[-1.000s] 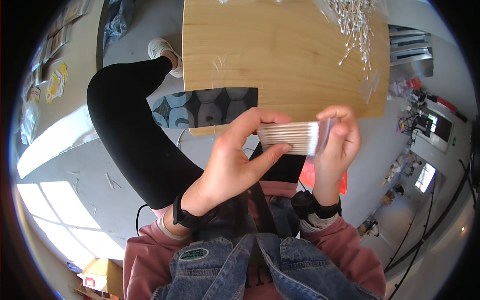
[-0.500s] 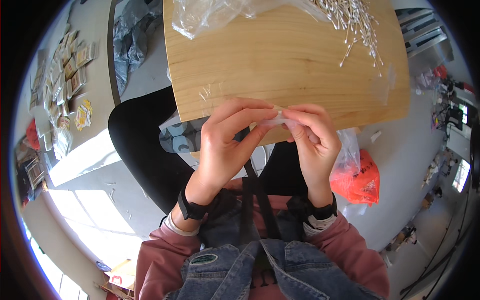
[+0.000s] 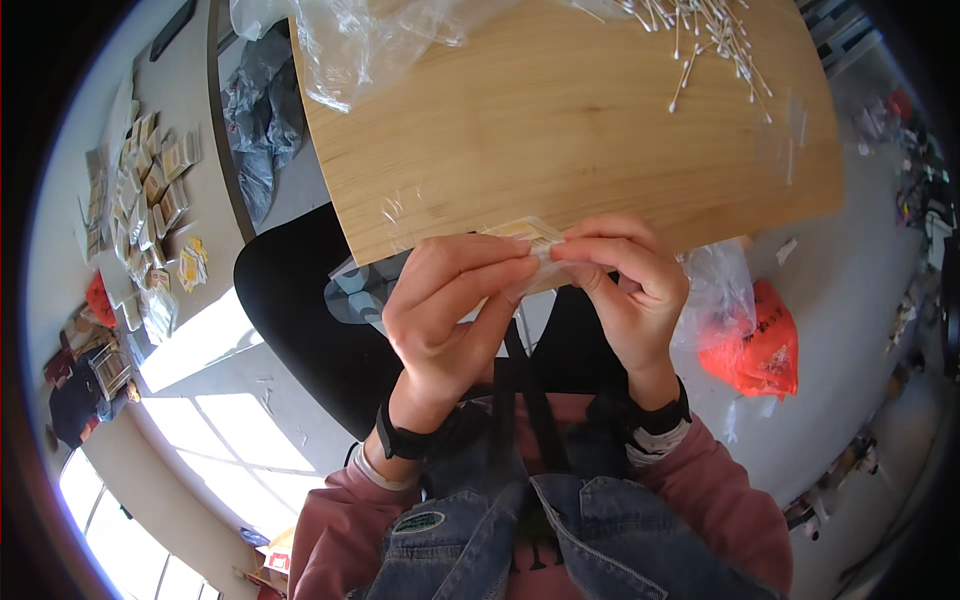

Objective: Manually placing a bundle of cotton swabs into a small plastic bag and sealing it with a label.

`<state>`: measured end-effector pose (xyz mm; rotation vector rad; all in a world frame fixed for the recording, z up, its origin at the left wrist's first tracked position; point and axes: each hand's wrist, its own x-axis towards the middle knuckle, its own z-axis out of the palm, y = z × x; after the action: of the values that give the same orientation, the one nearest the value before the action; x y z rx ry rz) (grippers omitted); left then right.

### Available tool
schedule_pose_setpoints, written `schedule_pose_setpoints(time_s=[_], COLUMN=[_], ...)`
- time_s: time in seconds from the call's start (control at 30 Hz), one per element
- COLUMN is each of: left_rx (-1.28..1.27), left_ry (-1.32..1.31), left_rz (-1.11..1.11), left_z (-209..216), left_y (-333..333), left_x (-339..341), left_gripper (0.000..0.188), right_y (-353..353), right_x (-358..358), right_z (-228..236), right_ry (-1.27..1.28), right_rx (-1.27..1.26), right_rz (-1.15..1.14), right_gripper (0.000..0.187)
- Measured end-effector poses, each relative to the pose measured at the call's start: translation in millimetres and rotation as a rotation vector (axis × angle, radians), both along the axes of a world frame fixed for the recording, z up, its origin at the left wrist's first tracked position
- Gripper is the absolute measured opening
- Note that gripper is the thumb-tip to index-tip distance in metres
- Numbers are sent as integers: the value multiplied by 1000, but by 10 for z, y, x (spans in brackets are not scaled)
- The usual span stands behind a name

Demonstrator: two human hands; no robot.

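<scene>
Packet (image 3: 537, 231): tipped since earlier, face now showing.
Left fingers (image 3: 470, 250): pinching its edge.
Right fingers (image 3: 608, 252): likewise, apparently for tautness.

Packing workshop, small in scale, as its contents showed.
Loose cotton swabs (image 3: 715, 45) lay heaped on a wooden worktable (image 3: 590, 130), with crumpled clear plastic (image 3: 365, 45) along the same far side; a second table (image 3: 185, 90) at left carried piled small packets (image 3: 178, 155) and yellow cards (image 3: 192, 262). A red plastic bag (image 3: 755, 350) and scraps (image 3: 787, 250) lay on the grey floor (image 3: 825, 265).
</scene>
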<state>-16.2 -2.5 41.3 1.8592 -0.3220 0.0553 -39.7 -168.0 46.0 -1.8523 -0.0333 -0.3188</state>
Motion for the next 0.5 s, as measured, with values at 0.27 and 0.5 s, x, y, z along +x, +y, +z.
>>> schedule_pose_setpoints(time_s=[0.27,0.5], left_rx=[-107,-54], left_ry=[166,101], left_rz=[47,72], left_z=[-58,-43], left_y=[61,56], left_x=[-48,-101], left_gripper=[15,14], right_y=[34,56], right_x=[-58,-65], right_z=[-28,2], right_ry=[70,71], right_rx=[17,-90], right_rz=[-16,-22], right_gripper=[8,7])
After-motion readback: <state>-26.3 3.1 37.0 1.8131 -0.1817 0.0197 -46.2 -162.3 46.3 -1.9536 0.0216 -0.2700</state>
